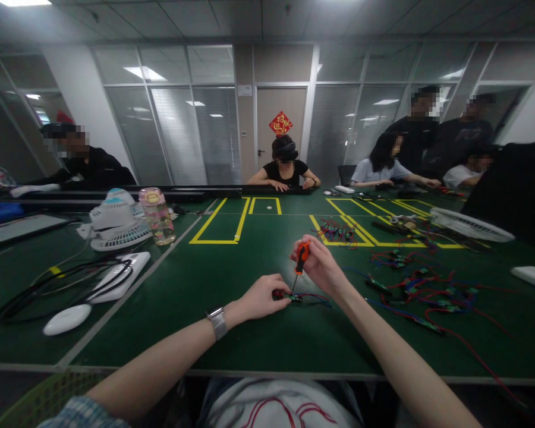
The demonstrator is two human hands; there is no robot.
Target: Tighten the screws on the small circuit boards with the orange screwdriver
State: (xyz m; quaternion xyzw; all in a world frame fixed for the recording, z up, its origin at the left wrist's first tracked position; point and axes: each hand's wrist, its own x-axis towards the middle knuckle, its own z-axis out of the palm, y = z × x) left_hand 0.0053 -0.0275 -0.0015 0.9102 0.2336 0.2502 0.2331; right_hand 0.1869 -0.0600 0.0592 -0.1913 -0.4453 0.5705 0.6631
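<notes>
My right hand (pixel 321 266) is closed round a small screwdriver (pixel 300 259) with an orange and black handle, held nearly upright, its tip down on a small wired part (pixel 294 296) on the green table (pixel 232 279). My left hand (pixel 264 296), a watch on its wrist, pinches the left end of that part and holds it against the table. Red and blue wires (pixel 317 297) run from the part to the right, under my right wrist.
A pile of similar wired parts (pixel 421 291) lies to the right. On the left stand a white fan (pixel 118 226), a bottle (pixel 157 216), black cables (pixel 66 279) and a white oval device (pixel 66 319). Several people sit around the far edge.
</notes>
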